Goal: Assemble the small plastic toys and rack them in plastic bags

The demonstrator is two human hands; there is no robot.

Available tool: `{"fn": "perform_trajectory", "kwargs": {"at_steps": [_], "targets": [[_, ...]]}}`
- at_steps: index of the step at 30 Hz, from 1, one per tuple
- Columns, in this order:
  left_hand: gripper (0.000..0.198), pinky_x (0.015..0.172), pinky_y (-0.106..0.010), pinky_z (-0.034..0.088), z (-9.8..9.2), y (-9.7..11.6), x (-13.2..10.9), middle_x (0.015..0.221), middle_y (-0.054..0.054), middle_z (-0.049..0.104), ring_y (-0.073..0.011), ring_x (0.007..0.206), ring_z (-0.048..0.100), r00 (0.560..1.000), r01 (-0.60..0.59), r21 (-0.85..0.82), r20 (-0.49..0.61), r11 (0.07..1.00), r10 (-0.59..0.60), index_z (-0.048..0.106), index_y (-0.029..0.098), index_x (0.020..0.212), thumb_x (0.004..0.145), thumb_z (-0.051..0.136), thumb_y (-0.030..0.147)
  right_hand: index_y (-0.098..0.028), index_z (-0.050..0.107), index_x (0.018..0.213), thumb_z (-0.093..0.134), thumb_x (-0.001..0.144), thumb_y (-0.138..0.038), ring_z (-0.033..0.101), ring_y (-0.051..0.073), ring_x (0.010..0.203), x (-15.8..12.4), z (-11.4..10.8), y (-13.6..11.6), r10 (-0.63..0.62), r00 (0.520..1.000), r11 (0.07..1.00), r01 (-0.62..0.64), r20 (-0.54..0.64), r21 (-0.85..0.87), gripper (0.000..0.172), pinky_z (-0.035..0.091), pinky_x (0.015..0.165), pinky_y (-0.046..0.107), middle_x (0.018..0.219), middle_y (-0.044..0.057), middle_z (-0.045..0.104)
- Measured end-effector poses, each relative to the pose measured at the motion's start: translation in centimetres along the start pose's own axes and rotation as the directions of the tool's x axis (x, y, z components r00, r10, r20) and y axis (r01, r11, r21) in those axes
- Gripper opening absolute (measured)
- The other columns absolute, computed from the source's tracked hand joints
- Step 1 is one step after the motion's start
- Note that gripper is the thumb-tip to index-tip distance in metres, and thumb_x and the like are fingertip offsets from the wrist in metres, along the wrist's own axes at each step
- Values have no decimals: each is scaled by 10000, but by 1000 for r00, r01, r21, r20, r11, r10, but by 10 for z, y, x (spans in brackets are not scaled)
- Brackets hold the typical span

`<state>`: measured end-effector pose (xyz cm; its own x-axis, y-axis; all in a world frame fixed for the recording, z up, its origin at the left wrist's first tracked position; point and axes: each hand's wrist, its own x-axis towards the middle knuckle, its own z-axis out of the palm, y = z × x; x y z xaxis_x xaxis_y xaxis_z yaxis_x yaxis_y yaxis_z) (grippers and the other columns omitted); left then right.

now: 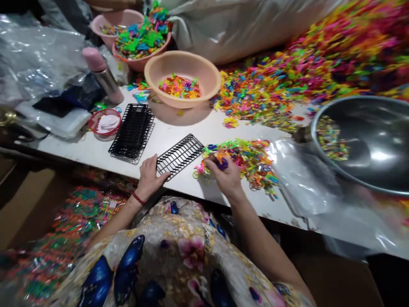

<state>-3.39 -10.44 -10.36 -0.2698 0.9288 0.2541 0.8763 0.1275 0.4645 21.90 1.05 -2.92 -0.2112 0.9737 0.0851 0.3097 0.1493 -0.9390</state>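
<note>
My left hand (pixel 150 175) grips the near left end of a black wire rack (pixel 180 157), its thumb along the front edge. The rack lies on the white table and its slots look bare. Just right of it, my right hand (pixel 226 175) is closed on small plastic pieces, orange and purple ones showing at the fingertips. That hand is at the left side of a loose pile of colourful plastic pieces (pixel 252 160). Their exact kind is too small to make out. A stack of black wire racks (pixel 133 131) stands to the left.
A peach basin (pixel 182 59) holding colourful pieces stands at the back, with a heap of pieces (pixel 271 94) beside it. Clear plastic bags (pixel 303 179) and a steel bowl (pixel 377 145) are right. A pink-capped flask (pixel 104 76) and a red-rimmed dish (pixel 105 123) stand left.
</note>
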Motion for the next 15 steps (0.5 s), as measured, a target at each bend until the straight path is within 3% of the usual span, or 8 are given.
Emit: {"fn": "perform_trajectory", "kwargs": {"at_steps": [4,7,10,15], "targets": [[1054,1088,-515,423,2,-16,5,1356,-181,584,-321,1250,534,999,37,-173,23,984,-34,218,160,1573,766,765,559,-196,699,889,684,828,-452,619,177,730,-5,73,-4,-35,956,997,15,290,72,264,496,718,296,810,22,712],[1153,1092,-511,426,5,-19,15,1362,-171,584,-308,1256,547,998,48,-275,43,960,-38,108,183,1599,735,807,488,-202,691,895,667,833,-443,625,183,742,4,111,0,-73,931,995,46,357,84,250,500,735,300,823,20,714],[1191,1100,-507,426,11,-18,26,1380,-175,557,-309,1282,541,996,82,-343,51,936,-68,63,185,1604,712,819,412,-206,685,913,650,841,-427,619,183,723,17,134,5,-95,935,995,91,342,27,235,496,729,299,822,21,711],[1175,1115,-463,432,17,-13,36,1426,-190,508,-291,1314,523,994,104,-429,58,897,-87,36,176,1605,716,794,301,-217,672,1013,636,853,-379,648,202,755,34,154,13,-130,922,977,183,366,-113,231,503,737,305,868,39,731]]}}
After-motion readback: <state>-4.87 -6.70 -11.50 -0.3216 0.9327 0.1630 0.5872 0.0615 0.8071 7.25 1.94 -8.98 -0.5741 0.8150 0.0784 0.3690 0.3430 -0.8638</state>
